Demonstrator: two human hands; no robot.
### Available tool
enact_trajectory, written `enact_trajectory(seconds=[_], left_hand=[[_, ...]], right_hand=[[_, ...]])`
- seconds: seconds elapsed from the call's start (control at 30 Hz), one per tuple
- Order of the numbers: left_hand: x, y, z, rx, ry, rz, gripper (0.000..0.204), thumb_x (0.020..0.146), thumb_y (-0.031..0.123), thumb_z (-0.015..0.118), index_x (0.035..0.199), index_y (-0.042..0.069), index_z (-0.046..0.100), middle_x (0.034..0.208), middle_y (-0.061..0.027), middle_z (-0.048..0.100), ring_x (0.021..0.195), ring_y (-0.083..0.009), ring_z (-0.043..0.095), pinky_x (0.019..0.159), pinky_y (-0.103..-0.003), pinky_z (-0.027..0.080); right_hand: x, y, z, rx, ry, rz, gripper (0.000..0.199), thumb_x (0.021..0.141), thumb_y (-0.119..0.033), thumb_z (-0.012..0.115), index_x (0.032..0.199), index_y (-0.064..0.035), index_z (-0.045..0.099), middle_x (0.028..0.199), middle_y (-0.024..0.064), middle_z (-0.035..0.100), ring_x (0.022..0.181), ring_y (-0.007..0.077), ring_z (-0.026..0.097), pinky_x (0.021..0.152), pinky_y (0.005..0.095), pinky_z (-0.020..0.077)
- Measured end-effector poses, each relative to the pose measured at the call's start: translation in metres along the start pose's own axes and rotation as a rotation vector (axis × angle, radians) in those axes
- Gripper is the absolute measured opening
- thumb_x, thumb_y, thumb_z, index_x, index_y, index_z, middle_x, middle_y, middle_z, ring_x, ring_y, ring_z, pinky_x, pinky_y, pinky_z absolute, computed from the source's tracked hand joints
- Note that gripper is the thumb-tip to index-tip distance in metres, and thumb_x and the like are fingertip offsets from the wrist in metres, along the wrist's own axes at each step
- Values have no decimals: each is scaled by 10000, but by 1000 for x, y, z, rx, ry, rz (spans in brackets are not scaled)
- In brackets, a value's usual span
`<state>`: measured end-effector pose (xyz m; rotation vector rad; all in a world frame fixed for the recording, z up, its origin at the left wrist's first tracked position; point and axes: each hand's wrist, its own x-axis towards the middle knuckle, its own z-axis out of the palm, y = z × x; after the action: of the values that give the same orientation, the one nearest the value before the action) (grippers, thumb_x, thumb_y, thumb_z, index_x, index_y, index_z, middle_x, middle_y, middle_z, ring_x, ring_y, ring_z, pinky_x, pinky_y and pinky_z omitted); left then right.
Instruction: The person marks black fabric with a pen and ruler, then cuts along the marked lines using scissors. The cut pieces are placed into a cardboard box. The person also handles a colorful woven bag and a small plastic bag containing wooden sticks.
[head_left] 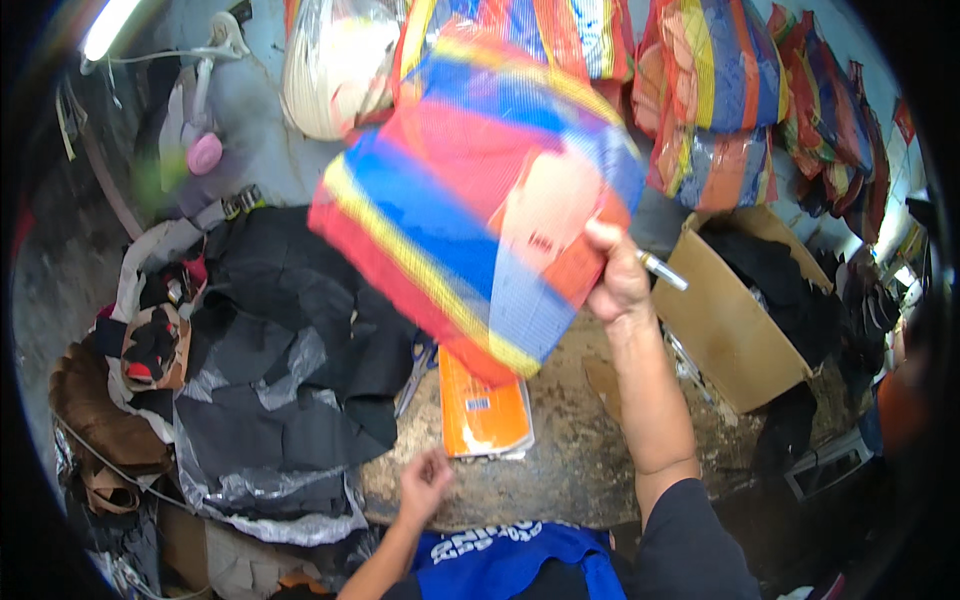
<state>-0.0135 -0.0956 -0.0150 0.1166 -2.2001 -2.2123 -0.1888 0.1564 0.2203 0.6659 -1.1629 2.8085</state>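
Note:
My right hand [618,275] is raised above the workbench, closed on the edge of a striped mesh bag [420,190] in red, blue and yellow. A pale pink flat piece with handwriting [555,205] shows at the bag's right side, close to my fingers. A white and silver pen [662,270] sticks out from the same hand. The bag hangs tilted and covers part of an orange-covered notebook [482,415] on the bench. Near that notebook's lower left corner is my left hand [427,482], its fingers loosely bent, thumb apart, with nothing visible in it.
Black fabric pieces and clear plastic [290,400] are heaped on the left, with scissors [415,375] beside them. On the right a cardboard box [735,310] holds dark material. More striped mesh bags [715,70] hang along the wall. The worn wooden bench [580,460] lies before me.

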Motion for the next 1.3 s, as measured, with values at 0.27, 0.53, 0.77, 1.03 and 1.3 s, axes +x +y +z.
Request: enact_trajectory(seconds=[0.27,0.53,0.77,1.03,1.3], left_hand=[[51,56,-12,-710,66,108,467,939,331,510,1291,33,437,1245,-124,531,1142,-268,523,998,-436,409],[38,104,-68,-887,34,257,460,935,194,432,1354,15,367,1324,-176,479,1217,-351,468,1020,-591,349],[45,166,-82,-632,-78,102,419,897,102,491,1287,-38,428,1201,-179,570,1052,-300,605,892,-455,515],[106,184,-39,324,-222,320,460,794,114,682,1217,6,534,1039,-69,625,933,-149,596,818,-283,494],[-13,27,63,873,45,386,711,695,532,710,1202,65,535,1083,-146,534,1005,-294,495,859,-437,373]], right_hand=[[-100,100,-31,-257,-69,639,423,785,-142,725,1143,23,574,1113,111,627,997,200,609,901,352,490],[-145,97,-106,-1753,-146,696,265,726,-75,698,965,26,637,932,199,668,858,299,656,776,404,501],[-161,86,-132,-1926,-304,590,407,757,-139,652,1151,-65,581,973,204,655,955,346,622,802,476,474],[-155,95,-86,-699,58,397,418,930,-296,566,1189,30,533,887,76,645,773,130,628,630,231,491],[-202,134,-74,-912,76,535,229,784,-132,736,917,33,649,754,25,652,610,73,557,578,229,476]])
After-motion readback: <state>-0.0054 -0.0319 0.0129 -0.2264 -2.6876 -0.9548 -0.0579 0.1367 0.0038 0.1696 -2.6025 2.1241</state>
